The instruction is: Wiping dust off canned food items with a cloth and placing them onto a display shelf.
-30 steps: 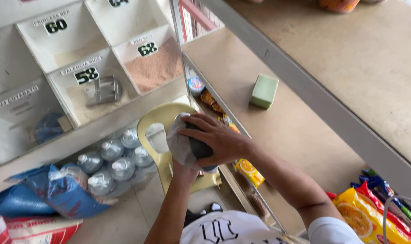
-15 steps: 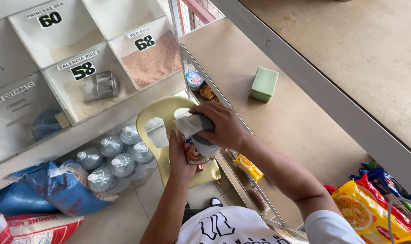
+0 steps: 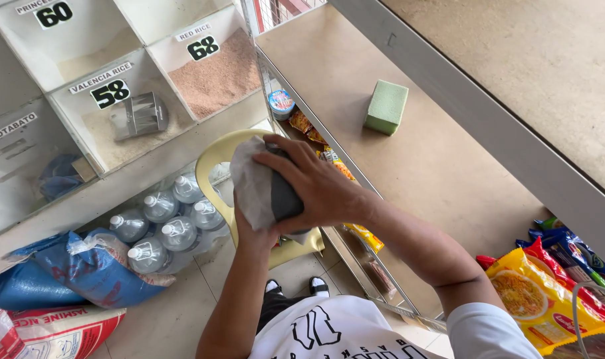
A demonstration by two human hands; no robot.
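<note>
The right hand (image 3: 316, 189) curls over a dark, rounded, smooth object (image 3: 286, 196), fingers spread across its top and thumb side wrapped down, holding it firmly. A pale, crumpled cloth (image 3: 252, 186), soft and creased, is wrapped against the left side of that object. The left hand (image 3: 252, 229) comes up from below and is mostly hidden under the cloth and the object; it seems to cup them from beneath, though its grip cannot be told for certain. Object and cloth are held in the air over a pale yellow plastic chair (image 3: 216, 156) with a curved, glossy back.

Left of the chair stands a shrink-wrapped pack of clear plastic bottles (image 3: 163, 226) with white caps. Beside them lies a blue woven sack (image 3: 56, 276), slack and wrinkled, and a white printed sack (image 3: 56, 329) at the lower corner.

Above are white, slanted bins (image 3: 83, 80) with flat dividers; one holds reddish-brown grain (image 3: 216, 80), fine and granular, another holds a shiny metal scoop (image 3: 139, 116) on pale grain.

To the right, a flat tan surface (image 3: 449, 173) with a matte finish carries a green rectangular block (image 3: 386, 106). Under its glass edge sit small shiny snack packets (image 3: 336, 163), and glossy yellow and red noodle packets (image 3: 545, 296) lie at the lower right.
</note>
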